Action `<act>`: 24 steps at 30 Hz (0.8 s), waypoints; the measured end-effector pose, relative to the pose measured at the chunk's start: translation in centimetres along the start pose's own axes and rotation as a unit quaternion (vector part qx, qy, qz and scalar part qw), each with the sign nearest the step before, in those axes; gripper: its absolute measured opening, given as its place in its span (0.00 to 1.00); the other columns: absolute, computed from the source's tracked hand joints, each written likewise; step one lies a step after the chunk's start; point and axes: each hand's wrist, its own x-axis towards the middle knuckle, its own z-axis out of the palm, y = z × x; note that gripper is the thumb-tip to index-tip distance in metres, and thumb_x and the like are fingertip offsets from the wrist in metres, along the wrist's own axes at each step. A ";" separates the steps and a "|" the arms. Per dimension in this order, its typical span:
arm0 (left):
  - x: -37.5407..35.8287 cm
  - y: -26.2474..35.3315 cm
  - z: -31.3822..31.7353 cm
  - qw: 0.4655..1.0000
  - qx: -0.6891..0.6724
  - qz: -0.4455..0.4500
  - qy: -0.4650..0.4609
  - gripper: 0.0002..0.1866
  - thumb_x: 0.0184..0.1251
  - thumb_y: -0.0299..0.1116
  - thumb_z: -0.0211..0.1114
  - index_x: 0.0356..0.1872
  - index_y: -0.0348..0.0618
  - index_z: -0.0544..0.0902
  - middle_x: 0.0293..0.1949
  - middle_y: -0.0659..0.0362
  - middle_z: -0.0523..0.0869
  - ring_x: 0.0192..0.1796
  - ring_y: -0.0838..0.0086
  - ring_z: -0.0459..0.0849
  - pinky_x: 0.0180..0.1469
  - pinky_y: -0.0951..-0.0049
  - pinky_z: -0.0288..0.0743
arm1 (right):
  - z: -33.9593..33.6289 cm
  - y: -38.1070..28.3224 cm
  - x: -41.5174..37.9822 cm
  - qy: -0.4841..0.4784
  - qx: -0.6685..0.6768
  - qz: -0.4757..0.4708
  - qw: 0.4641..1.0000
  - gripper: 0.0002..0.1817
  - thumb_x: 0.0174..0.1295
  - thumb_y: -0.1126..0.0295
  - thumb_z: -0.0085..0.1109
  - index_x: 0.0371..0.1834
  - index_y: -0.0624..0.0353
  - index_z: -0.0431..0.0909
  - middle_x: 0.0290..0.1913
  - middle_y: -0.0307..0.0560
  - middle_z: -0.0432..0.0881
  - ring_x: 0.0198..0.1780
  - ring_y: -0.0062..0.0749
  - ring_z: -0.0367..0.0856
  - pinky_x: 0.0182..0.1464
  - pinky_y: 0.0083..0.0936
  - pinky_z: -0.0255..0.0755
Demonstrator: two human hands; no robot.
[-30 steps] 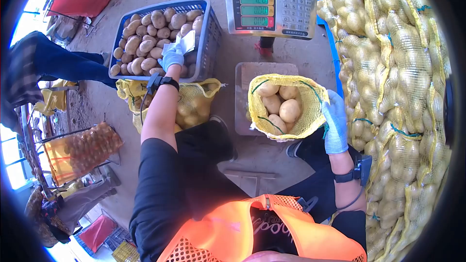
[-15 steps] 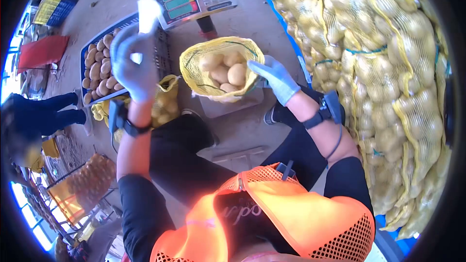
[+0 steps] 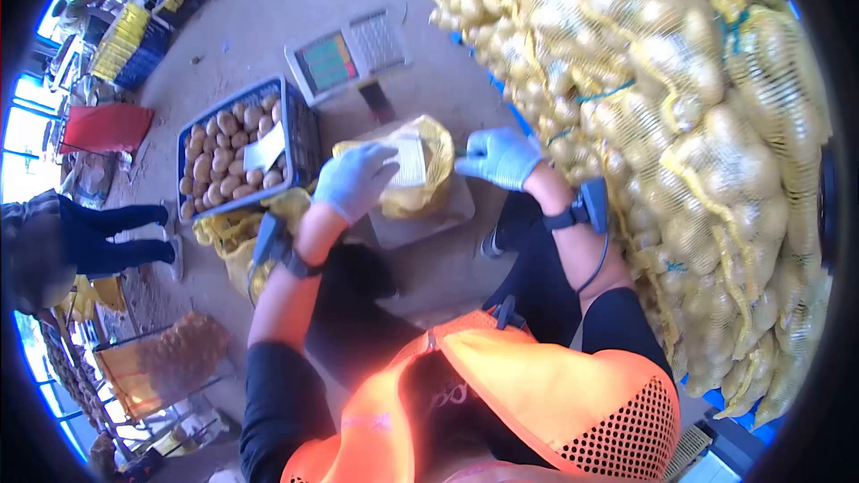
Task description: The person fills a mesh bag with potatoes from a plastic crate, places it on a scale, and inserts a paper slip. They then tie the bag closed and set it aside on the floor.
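A yellow mesh bag [image 3: 420, 201] stands on the pan of a weighing scale [image 3: 452, 215], its mouth partly gathered. My gloved left hand [image 3: 353, 181] reaches over the bag's left side, with the fingers closed at the edge of a white paper label [image 3: 411, 161] that lies across the bag's mouth. To the right of the bag, my gloved right hand [image 3: 499, 158] is closed with thumb and fingers pinched together. What it pinches is too small to make out. The label and left hand hide most of the bag's contents.
The scale's display [image 3: 327, 64] stands beyond the bag. At left is a blue crate [image 3: 302, 130] of potatoes with white paper on them, and yellow mesh bags [image 3: 228, 237] near it. Stacked mesh sacks [image 3: 707, 152] fill the right side. Another person [image 3: 89, 237] is at far left.
My left hand has come from above the crate to the bag with the white label. My right hand has moved off the rim, to the right of the bag. The bag's mouth has narrowed.
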 end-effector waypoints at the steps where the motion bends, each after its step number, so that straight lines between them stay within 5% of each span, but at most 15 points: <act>1: -0.3 1.4 -0.7 0.998 -0.015 -0.049 0.029 0.16 0.58 0.34 0.62 0.47 0.44 0.80 0.46 0.50 0.82 0.48 0.55 0.80 0.49 0.65 0.75 | -0.2 0.6 -0.3 -0.019 0.068 -0.019 0.997 0.17 0.54 0.54 0.61 0.26 0.59 0.80 0.27 0.54 0.80 0.30 0.49 0.77 0.34 0.38 0.71; 2: -0.5 2.3 -0.5 0.992 -0.029 0.013 0.121 0.16 0.57 0.32 0.63 0.48 0.43 0.79 0.45 0.50 0.82 0.46 0.56 0.81 0.47 0.65 0.75 | -0.4 0.6 -0.6 0.004 0.104 -0.049 0.993 0.17 0.56 0.55 0.62 0.22 0.58 0.77 0.19 0.43 0.78 0.22 0.29 0.77 0.28 0.28 0.71; 5: -0.6 6.4 0.4 0.948 -0.056 0.139 0.280 0.20 0.54 0.26 0.64 0.51 0.42 0.77 0.43 0.49 0.83 0.35 0.60 0.83 0.40 0.67 0.76 | -4.3 -4.4 -2.9 0.075 0.234 -0.018 0.969 0.10 0.55 0.64 0.65 0.26 0.57 0.77 0.19 0.35 0.75 0.21 0.15 0.72 0.25 0.17 0.67; 6: -0.2 7.3 0.2 0.955 -0.088 0.139 0.246 0.17 0.57 0.26 0.63 0.50 0.41 0.77 0.42 0.50 0.83 0.31 0.65 0.81 0.38 0.70 0.76 | -5.5 -6.2 -3.6 0.109 0.318 -0.063 0.940 0.07 0.55 0.67 0.65 0.27 0.57 0.77 0.20 0.32 0.75 0.22 0.12 0.72 0.25 0.15 0.66; 8: -1.1 6.7 1.4 0.963 -0.119 0.135 0.203 0.15 0.60 0.27 0.61 0.48 0.39 0.77 0.41 0.51 0.83 0.28 0.69 0.80 0.35 0.72 0.75 | -5.9 -7.2 -3.9 0.150 0.352 -0.105 0.918 0.07 0.55 0.70 0.66 0.27 0.57 0.77 0.23 0.32 0.76 0.23 0.11 0.71 0.24 0.14 0.65; 10: -0.2 3.2 2.2 0.954 -0.281 0.023 0.100 0.13 0.67 0.39 0.56 0.44 0.41 0.76 0.42 0.52 0.81 0.31 0.65 0.81 0.35 0.71 0.75 | -6.3 -9.0 -4.1 0.198 0.369 -0.142 0.897 0.07 0.55 0.71 0.65 0.30 0.56 0.75 0.23 0.32 0.76 0.22 0.11 0.71 0.23 0.12 0.64; 11: -0.2 3.8 -0.4 0.945 -0.308 0.020 0.111 0.18 0.69 0.47 0.53 0.44 0.40 0.73 0.40 0.53 0.80 0.27 0.74 0.79 0.32 0.75 0.74 | -6.3 -9.3 -3.9 0.197 0.425 -0.147 0.871 0.08 0.56 0.72 0.65 0.31 0.56 0.73 0.23 0.33 0.75 0.22 0.12 0.71 0.22 0.11 0.64; 13: -0.1 4.3 -2.6 0.912 -0.387 0.105 0.090 0.25 0.69 0.54 0.50 0.49 0.40 0.71 0.39 0.57 0.80 0.29 0.79 0.77 0.31 0.77 0.73 | -6.1 -9.7 -3.3 0.172 0.476 -0.103 0.856 0.09 0.57 0.73 0.63 0.35 0.55 0.70 0.22 0.33 0.74 0.20 0.12 0.70 0.21 0.10 0.63; 15: -1.1 5.8 -2.7 0.914 -0.387 0.116 0.018 0.27 0.69 0.56 0.47 0.54 0.41 0.69 0.38 0.61 0.78 0.30 0.81 0.77 0.32 0.79 0.71 | -5.8 -11.0 -2.6 0.176 0.585 -0.132 0.781 0.09 0.57 0.75 0.62 0.35 0.57 0.70 0.19 0.31 0.71 0.17 0.09 0.66 0.18 0.10 0.60; 17: -1.9 6.4 -2.9 0.895 -0.441 0.068 -0.007 0.22 0.71 0.52 0.49 0.49 0.42 0.73 0.34 0.61 0.78 0.31 0.82 0.76 0.32 0.82 0.69 | -5.9 -12.5 -2.3 0.124 0.575 -0.166 0.792 0.10 0.58 0.75 0.60 0.38 0.57 0.69 0.18 0.31 0.72 0.17 0.10 0.67 0.18 0.11 0.61; 18: -1.6 5.6 -3.2 0.887 -0.458 0.048 0.042 0.18 0.71 0.48 0.50 0.38 0.43 0.76 0.27 0.63 0.77 0.28 0.84 0.75 0.29 0.83 0.66 | -4.7 -12.4 -1.2 0.130 0.562 -0.204 0.791 0.10 0.60 0.76 0.58 0.41 0.58 0.68 0.21 0.33 0.72 0.18 0.11 0.67 0.20 0.10 0.62; 19: -1.0 5.3 -3.3 0.867 -0.465 -0.010 0.179 0.20 0.70 0.50 0.52 0.23 0.47 0.73 0.14 0.70 0.68 0.14 0.86 0.64 0.15 0.85 0.53 | -3.9 -12.0 -0.6 0.080 0.599 -0.234 0.761 0.21 0.58 0.70 0.63 0.51 0.58 0.65 0.31 0.39 0.74 0.27 0.14 0.72 0.30 0.14 0.69; 21: -0.8 5.4 -5.7 0.657 -0.682 -0.090 0.308 0.21 0.69 0.46 0.54 0.15 0.53 0.67 0.12 0.72 0.62 0.11 0.87 0.56 0.11 0.82 0.44 | -2.3 -11.2 -0.2 0.132 0.510 -0.249 0.813 0.37 0.55 0.66 0.65 0.65 0.57 0.54 0.36 0.45 0.75 0.37 0.22 0.74 0.41 0.23 0.71; 22: -0.7 2.5 -5.6 0.647 -0.702 -0.072 0.287 0.22 0.69 0.45 0.55 0.14 0.55 0.64 0.12 0.72 0.60 0.11 0.87 0.53 0.11 0.82 0.41 | -1.3 -10.7 -0.5 0.138 0.510 -0.246 0.813 0.37 0.55 0.66 0.65 0.65 0.57 0.54 0.36 0.45 0.75 0.37 0.22 0.74 0.41 0.23 0.71; 24: -0.3 0.8 -4.7 0.634 -0.724 -0.053 0.267 0.22 0.67 0.44 0.57 0.13 0.57 0.62 0.11 0.72 0.57 0.11 0.86 0.51 0.11 0.81 0.40 | 1.4 -9.5 -0.7 0.064 0.266 -0.032 0.961 0.55 0.46 0.58 0.72 0.71 0.58 0.41 0.46 0.53 0.75 0.49 0.33 0.74 0.51 0.31 0.69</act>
